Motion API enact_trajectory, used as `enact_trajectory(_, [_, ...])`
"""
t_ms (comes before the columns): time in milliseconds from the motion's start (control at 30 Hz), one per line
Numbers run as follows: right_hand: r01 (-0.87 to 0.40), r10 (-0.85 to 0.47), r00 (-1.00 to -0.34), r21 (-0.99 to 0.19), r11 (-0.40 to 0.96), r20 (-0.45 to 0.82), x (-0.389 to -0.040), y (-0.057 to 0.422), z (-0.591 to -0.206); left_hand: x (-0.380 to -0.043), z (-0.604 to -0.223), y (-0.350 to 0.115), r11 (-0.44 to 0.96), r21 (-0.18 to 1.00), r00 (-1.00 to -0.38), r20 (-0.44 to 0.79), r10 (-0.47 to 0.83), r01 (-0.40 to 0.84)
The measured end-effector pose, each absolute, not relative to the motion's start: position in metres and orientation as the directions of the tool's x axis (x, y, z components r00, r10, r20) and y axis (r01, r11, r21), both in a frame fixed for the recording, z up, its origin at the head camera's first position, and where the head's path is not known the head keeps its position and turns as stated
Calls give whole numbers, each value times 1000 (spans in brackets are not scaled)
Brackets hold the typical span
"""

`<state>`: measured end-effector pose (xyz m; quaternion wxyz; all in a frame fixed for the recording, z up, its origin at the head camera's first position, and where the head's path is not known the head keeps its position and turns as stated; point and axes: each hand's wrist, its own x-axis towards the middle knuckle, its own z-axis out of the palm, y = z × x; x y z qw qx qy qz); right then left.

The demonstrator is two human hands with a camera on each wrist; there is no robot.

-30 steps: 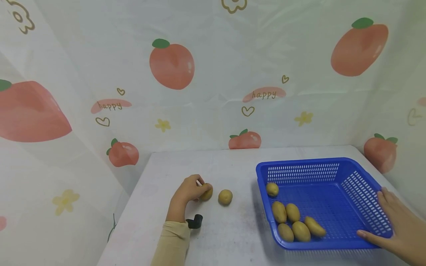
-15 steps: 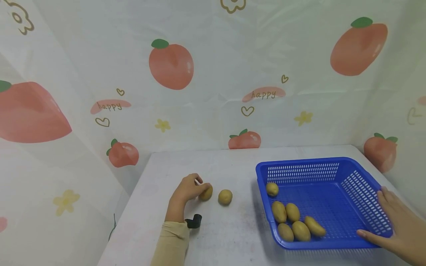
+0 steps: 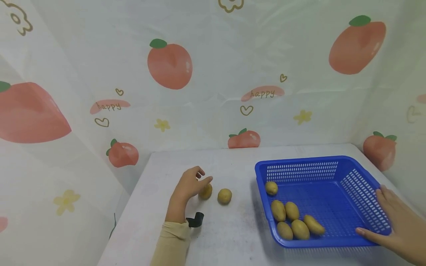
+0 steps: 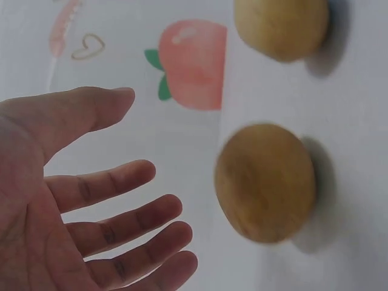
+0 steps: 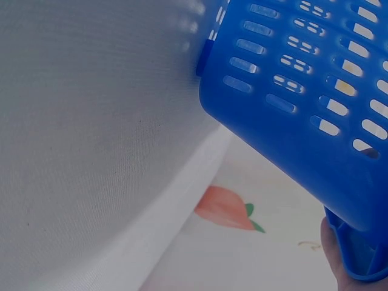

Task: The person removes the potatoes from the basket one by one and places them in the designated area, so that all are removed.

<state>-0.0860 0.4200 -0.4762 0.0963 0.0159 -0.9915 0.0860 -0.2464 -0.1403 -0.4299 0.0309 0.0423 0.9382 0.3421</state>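
Note:
Two potatoes lie on the white table in the head view. My left hand point(image 3: 189, 183) hovers over the left potato point(image 3: 205, 191), and the other potato point(image 3: 225, 196) sits just to its right. In the left wrist view the fingers point(image 4: 124, 234) are spread and apart from the nearer potato point(image 4: 265, 183). A blue plastic basket point(image 3: 301, 243) stands at the right, with several potatoes along its left side and near edge. My right hand point(image 3: 396, 225) holds the basket's near right corner, thumb over the near rim and fingers over the right wall. The right wrist view shows the basket's perforated wall point(image 5: 285, 130) from outside.
A black strap fitting point(image 3: 195, 220) is on the left wrist, beside the sleeve point(image 3: 173, 242). White cloth point(image 3: 206, 114) with printed fruit hangs behind and beside the table point(image 3: 229, 240). At the left hangs a thin dark cord point(image 3: 114, 223).
My left hand has let go of the left potato and lifted up from it, its fingers opening. The right hand stays at the basket corner, and the potatoes keep their places.

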Motion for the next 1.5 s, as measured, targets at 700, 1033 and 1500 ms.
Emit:
enact_trajectory(700, [11,23,-996,-144,989,84,-87,421,-475,-234,-383,-47,649,656,-903,124,411,386])
enact_trajectory(1033, [1,17,-994,-152,988,107,-87,421,-475,-234,-360,-3,633,580,-819,111,563,513])
enact_trajectory(1500, [1,16,-995,-155,988,98,-87,423,-477,-239,-339,43,617,502,-726,31,687,606])
